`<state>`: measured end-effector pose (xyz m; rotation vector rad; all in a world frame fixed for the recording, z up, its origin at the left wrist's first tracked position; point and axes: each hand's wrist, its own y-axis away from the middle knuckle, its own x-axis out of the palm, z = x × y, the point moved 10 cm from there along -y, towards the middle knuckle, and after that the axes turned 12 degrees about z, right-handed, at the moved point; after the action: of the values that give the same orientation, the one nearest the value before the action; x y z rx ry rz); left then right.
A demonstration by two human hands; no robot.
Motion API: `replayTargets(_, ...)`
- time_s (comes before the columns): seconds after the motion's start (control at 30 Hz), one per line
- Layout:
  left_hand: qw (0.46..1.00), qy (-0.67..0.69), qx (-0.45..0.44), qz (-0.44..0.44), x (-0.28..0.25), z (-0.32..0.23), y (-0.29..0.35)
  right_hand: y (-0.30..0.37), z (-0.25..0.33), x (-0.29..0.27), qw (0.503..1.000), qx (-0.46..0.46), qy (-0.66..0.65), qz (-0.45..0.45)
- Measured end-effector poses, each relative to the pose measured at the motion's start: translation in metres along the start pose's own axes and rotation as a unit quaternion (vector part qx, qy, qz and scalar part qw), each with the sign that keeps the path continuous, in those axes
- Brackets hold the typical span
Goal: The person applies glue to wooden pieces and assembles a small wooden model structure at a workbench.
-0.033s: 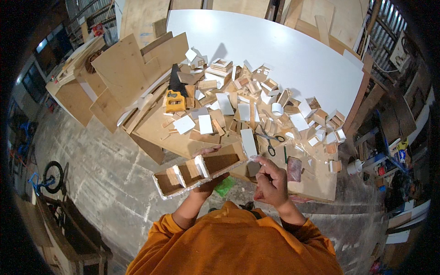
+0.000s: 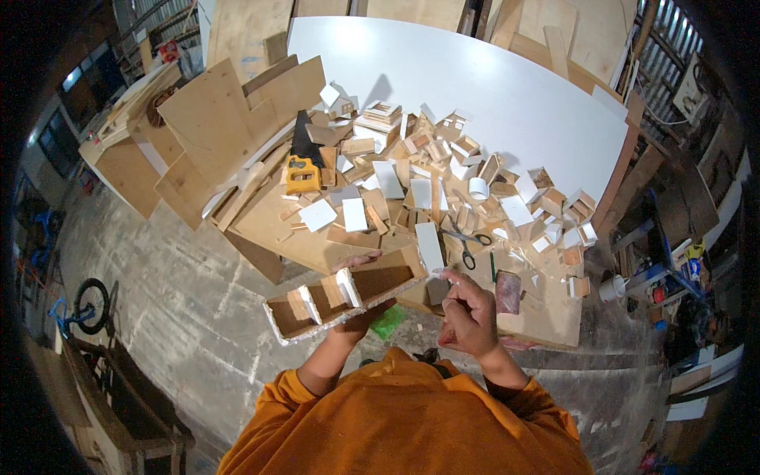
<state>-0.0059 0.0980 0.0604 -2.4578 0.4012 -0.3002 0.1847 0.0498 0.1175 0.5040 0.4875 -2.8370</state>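
My left hand (image 2: pixel 354 328) grips a narrow open wooden box (image 2: pixel 389 279) from below, with fingertips showing over its far side. Two white-smeared dividers (image 2: pixel 348 287) split the box into three compartments, and a rough white coating covers its rims. The box is tilted, its right end higher in the picture. By that right end is my right hand (image 2: pixel 473 315), index finger stretched toward the edge with white on the tip and the other fingers curled. I see nothing held in it; whether the fingertip touches the box, I cannot tell.
Beyond my hands, a wooden worktable (image 2: pixel 269 229) bears many small offcuts and little house-like pieces, a yellow-handled saw (image 2: pixel 303 176), scissors (image 2: pixel 469 252), a dark green pencil (image 2: pixel 492 266) and a reddish block (image 2: pixel 508 292). Green plastic (image 2: pixel 388 322) shows below the box. Plywood sheets (image 2: pixel 207 111) lean at left.
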Motion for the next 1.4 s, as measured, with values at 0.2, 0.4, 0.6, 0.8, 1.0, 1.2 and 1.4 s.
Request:
replayTargets(0.2,1.000,-0.024,-0.004,0.010,0.004,-0.003,-0.003,0.001,-0.016,0.004,0.999,0.028,-0.046,0.010)
replayTargets(0.4,0.999,-0.025,0.046,0.009,0.006,-0.004,-0.005,0.003,-0.020,0.006,0.995,0.082,-0.056,-0.010)
replayTargets(0.6,0.998,0.026,-0.002,-0.058,-0.001,0.024,0.006,0.002,-0.023,0.007,0.993,0.105,-0.045,-0.016)
replayTargets(0.8,0.998,0.002,0.067,-0.011,-0.001,0.019,-0.001,-0.004,-0.023,0.010,0.995,0.098,0.008,0.001)
replayTargets(1.0,0.998,-0.011,0.068,0.010,0.010,-0.006,-0.018,-0.008,-0.027,0.013,0.993,0.118,0.004,0.019)
replayTargets(1.2,0.968,0.020,-0.249,0.006,0.002,0.082,0.011,-0.011,-0.029,0.015,0.990,0.138,-0.003,0.033)
replayTargets(1.4,0.947,0.195,-0.249,-0.062,0.004,0.083,0.014,-0.013,-0.038,0.022,0.985,0.158,-0.016,0.072)
